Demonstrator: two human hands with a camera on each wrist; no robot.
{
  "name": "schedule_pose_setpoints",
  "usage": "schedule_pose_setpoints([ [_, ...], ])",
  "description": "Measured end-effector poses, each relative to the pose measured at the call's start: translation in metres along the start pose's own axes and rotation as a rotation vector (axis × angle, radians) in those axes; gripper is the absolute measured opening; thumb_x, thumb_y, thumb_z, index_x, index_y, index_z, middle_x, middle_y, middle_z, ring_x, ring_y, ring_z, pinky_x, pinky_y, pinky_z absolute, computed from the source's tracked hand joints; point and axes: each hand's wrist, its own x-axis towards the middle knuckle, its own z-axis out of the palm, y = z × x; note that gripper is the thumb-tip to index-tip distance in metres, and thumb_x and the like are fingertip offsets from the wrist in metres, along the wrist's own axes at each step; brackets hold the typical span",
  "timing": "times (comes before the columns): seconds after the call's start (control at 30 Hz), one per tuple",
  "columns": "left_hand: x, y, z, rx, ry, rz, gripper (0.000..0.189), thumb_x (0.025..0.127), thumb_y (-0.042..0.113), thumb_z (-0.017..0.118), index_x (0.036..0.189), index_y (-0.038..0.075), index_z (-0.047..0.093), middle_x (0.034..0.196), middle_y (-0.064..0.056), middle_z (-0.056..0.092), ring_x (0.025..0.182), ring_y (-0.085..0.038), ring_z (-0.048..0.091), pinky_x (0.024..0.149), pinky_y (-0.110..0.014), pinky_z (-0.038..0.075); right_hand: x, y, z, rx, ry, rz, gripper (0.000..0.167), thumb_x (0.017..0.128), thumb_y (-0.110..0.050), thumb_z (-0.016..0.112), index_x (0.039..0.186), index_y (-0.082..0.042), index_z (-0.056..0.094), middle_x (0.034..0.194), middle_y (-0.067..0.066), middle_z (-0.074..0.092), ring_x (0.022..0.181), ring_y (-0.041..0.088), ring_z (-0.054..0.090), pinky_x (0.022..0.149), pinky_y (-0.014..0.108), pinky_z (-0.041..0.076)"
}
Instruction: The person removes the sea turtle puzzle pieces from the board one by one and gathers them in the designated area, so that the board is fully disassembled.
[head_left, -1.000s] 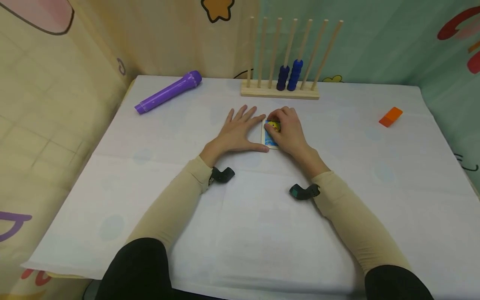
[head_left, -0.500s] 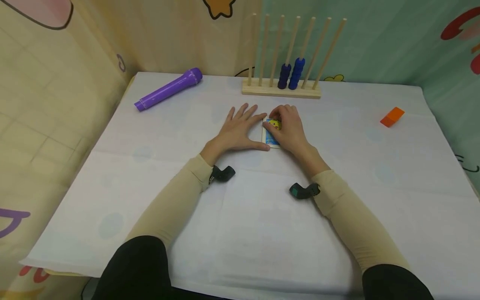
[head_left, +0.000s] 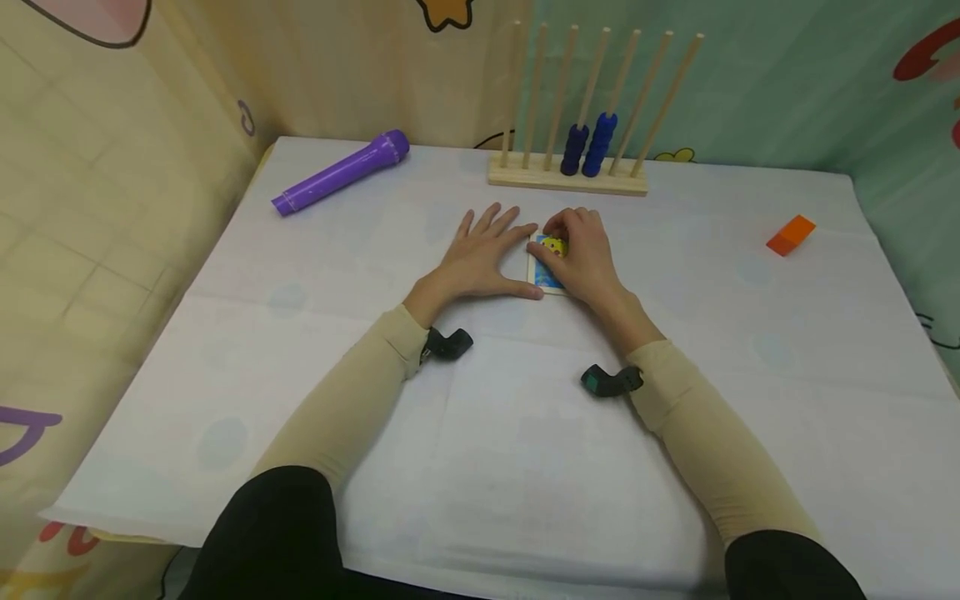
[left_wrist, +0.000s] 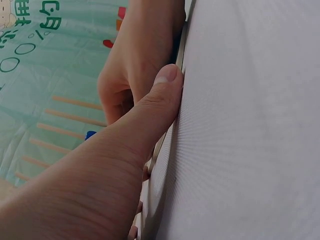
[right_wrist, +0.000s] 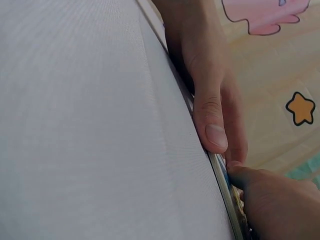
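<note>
Pic board [head_left: 544, 277]: spread L hand [head_left: 474, 265] touching, R hand [head_left: 587, 257] curled over, hold unclear.

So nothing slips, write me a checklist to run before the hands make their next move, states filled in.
1. Board flat on table: ok.
2. Left hand at board's left edge: ok.
3. Grip of right hand: cannot tell; its fingertips are partly hidden.
4. Board's whole picture visible: not ok; right hand covers part.
5. Purple toy and orange block apart from both hands: ok.
</note>
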Motion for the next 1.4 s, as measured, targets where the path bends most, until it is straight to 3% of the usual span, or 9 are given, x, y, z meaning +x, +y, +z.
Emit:
schedule_pose_setpoints([
  [0.53, 0.004, 0.004, -0.006, 0.006, -0.005, 0.001, 0.111, 0.08, 0.083, 0.069, 0.168, 0.032, 0.027, 0.179, -0.005, 0.009, 0.165, -0.031, -0.006, 0.131, -0.059, -0.009, 0.005, 0.001, -0.008, 0.054, -0.012, 0.078, 0.043, 0.092, -0.035, 0.084, 0.113, -0.001, 0.068, 0.104, 0.018, 0.061, 0.1, 0.033, 0.049, 0.088, 0.041, 0.038],
  [0.8, 0.003, 0.003, -0.005, 0.005, -0.001, -0.003, 0.111, 0.08, 0.083, 0.069, 0.168, 0.031, 0.028, 0.179, -0.005, 0.009, 0.165, -0.032, -0.005, 0.131, -0.059, -0.009, 0.003, 0.003, -0.008, 0.099, 0.018, 0.046, 0.038, 0.092, -0.029, 0.084, 0.114, -0.001, 0.07, 0.109, 0.017, 0.061, 0.105, 0.033, 0.051, 0.094, 0.044, 0.04],
  [0.97, 0.003, 0.003, -0.004, -0.008, -0.001, -0.005, 0.11, 0.079, 0.083, 0.07, 0.168, 0.032, 0.029, 0.179, -0.005, 0.01, 0.165, -0.032, -0.004, 0.131, -0.059, -0.009, 0.0, 0.007, -0.012, 0.191, 0.021, 0.027, 0.033, 0.093, -0.021, 0.083, 0.116, -0.001, 0.07, 0.112, 0.016, 0.067, 0.106, 0.031, 0.059, 0.098, 0.044, 0.047],
  [1.23, 0.001, 0.004, -0.004, -0.018, -0.007, -0.011, 0.11, 0.079, 0.081, 0.072, 0.168, 0.031, 0.029, 0.179, -0.005, 0.009, 0.165, -0.032, -0.005, 0.131, -0.058, -0.01, -0.002, 0.014, -0.018, 0.332, 0.015, 0.076, 0.019, 0.1, -0.016, 0.074, 0.117, -0.007, 0.074, 0.113, 0.009, 0.072, 0.096, 0.014, 0.068, 0.088, 0.019, 0.052],
  [1.4, 0.001, 0.003, -0.002, -0.02, -0.011, -0.014, 0.111, 0.079, 0.082, 0.071, 0.168, 0.032, 0.028, 0.179, -0.004, 0.009, 0.165, -0.031, -0.005, 0.131, -0.057, -0.01, -0.002, 0.018, -0.024, 0.485, 0.025, 0.127, 0.02, 0.103, -0.016, 0.071, 0.117, -0.004, 0.075, 0.114, 0.013, 0.075, 0.097, 0.013, 0.068, 0.09, 0.018, 0.053],
])
